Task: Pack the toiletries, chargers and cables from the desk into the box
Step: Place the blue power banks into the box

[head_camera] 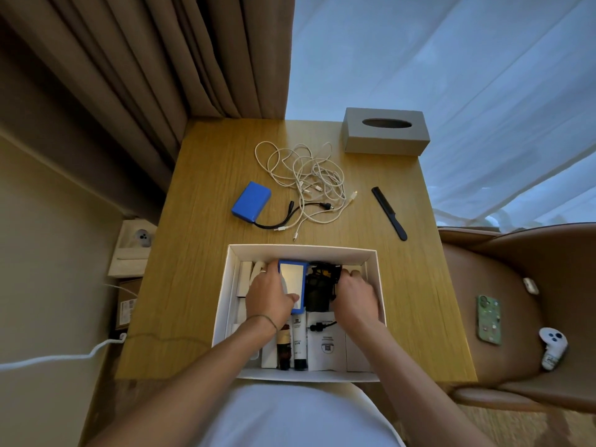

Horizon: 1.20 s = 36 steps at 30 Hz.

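A white open box [225, 295] sits at the desk's near edge. Both my hands are inside it. My left hand [269, 296] grips a blue battery pack [293, 285] with a white label, held tilted on edge. My right hand [354, 298] is closed on a black charger [321, 285] and its cable, just right of the pack. Tubes and bottles [298, 343] and white packets lie in the box's near half. On the desk beyond lie a second blue battery pack [251, 200], a tangle of white cables [309, 179] and a black comb [388, 212].
A grey tissue box [385, 132] stands at the desk's far right corner. A brown chair [516, 285] on the right holds a green phone [489, 319] and a white controller [553, 346]. Curtains hang behind. A white cord [64, 356] runs off to the left.
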Motion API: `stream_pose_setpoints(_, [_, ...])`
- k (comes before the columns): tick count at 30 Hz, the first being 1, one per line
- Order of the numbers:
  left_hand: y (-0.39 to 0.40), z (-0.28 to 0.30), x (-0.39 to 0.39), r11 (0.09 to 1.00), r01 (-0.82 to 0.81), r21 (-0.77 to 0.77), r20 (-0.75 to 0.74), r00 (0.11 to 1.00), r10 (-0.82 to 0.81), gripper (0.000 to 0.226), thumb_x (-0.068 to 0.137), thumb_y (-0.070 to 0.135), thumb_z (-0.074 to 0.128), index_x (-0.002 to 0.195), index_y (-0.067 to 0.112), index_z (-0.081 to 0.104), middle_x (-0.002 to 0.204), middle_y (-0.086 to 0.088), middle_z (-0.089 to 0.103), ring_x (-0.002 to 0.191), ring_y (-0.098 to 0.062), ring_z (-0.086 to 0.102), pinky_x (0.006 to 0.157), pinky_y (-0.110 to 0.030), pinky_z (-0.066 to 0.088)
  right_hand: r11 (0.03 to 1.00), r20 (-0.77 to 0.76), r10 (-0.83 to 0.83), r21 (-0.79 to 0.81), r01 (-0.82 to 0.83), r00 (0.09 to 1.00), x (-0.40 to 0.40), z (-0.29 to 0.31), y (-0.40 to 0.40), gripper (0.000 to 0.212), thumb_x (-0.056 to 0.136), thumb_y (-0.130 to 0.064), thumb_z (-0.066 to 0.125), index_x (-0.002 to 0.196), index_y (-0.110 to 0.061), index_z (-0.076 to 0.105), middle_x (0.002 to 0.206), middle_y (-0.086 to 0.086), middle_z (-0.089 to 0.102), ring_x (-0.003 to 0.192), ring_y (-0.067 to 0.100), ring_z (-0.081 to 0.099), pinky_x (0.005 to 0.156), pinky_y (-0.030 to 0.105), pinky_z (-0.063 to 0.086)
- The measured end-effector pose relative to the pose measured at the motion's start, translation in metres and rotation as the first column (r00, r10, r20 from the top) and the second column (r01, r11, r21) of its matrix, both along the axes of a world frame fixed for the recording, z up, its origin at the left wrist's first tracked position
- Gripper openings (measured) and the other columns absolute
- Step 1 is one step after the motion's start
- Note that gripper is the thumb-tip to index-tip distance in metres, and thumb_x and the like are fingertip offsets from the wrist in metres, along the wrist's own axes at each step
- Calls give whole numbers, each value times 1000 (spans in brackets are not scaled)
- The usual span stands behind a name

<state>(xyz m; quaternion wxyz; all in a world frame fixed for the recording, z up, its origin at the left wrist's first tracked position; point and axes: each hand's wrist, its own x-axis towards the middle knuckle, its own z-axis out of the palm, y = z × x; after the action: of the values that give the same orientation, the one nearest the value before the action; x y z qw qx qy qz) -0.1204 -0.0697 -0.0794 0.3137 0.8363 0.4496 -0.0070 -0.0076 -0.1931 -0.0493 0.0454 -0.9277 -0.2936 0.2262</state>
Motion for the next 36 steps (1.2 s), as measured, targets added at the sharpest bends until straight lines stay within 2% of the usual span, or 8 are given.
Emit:
stream_pose_setpoints(5, [5,10,-7,976,1,-219,94,995,20,78,82,20,80,148,20,39,128,-2,61,116,-20,59,95,-33,52,996,83,81,21,-83,993,-1,13,1,24,91,-7,60,113,-13,63,111,7,65,92,25,66,75,31,53])
stream_pose_setpoints(9, [27,41,-17,889,14,-458,204,975,89,40,91,18,70,129,21,59,122,5,65,114,-11,60,98,-26,49,970,164,91,210,-125,982,1,35,10,15,96,-17,54,102,-20,67,96,-4,69,86,16,62,73,28,53])
stream_pose_setpoints(13, [57,92,-16,892,65,-448,370,921,119,19,95,13,63,106,26,69,100,9,75,96,0,69,86,-22,56,898,110,58,429,-100,992,5,59,34,23,100,-22,53,113,-22,72,102,-6,74,88,11,66,74,26,53])
stream_pose_setpoints(19, [127,119,18,806,-23,-592,361,887,290,21,98,5,55,99,16,72,93,-4,77,86,-17,70,76,-29,58,849,-94,-25,524,71,995,17,65,91,27,98,-13,51,111,-20,74,101,-4,76,83,12,68,77,36,58])
stream_pose_setpoints(23, [166,83,46,898,-83,-432,227,954,198,18,93,6,57,100,18,68,105,-9,71,82,-17,62,72,-30,52,859,-138,-91,490,148,986,21,52,120,27,97,-14,53,110,-20,76,97,-6,77,79,8,67,71,28,56])
stream_pose_setpoints(27, [199,37,66,974,-26,-225,-20,1000,22,37,90,16,59,127,22,57,115,-5,65,92,-21,65,78,-34,55,853,-248,-152,457,254,957,20,38,140,26,97,-12,55,110,-18,76,101,-4,76,82,6,68,75,29,58])
stream_pose_setpoints(32, [221,-11,99,995,94,-23,-227,969,-97,79,82,46,69,149,25,33,137,-8,50,117,-27,56,89,-40,52,822,-350,-172,465,330,921,11,27,146,23,98,-14,58,109,-23,76,102,-9,75,82,-3,66,68,12,50])
stream_pose_setpoints(36, [232,-35,124,965,240,108,-355,916,-188,92,78,61,67,152,22,27,145,-11,45,126,-30,51,97,-42,48,814,-389,-186,453,363,902,8,25,146,22,99,-14,58,109,-25,75,97,-10,74,81,-1,67,68,13,51])
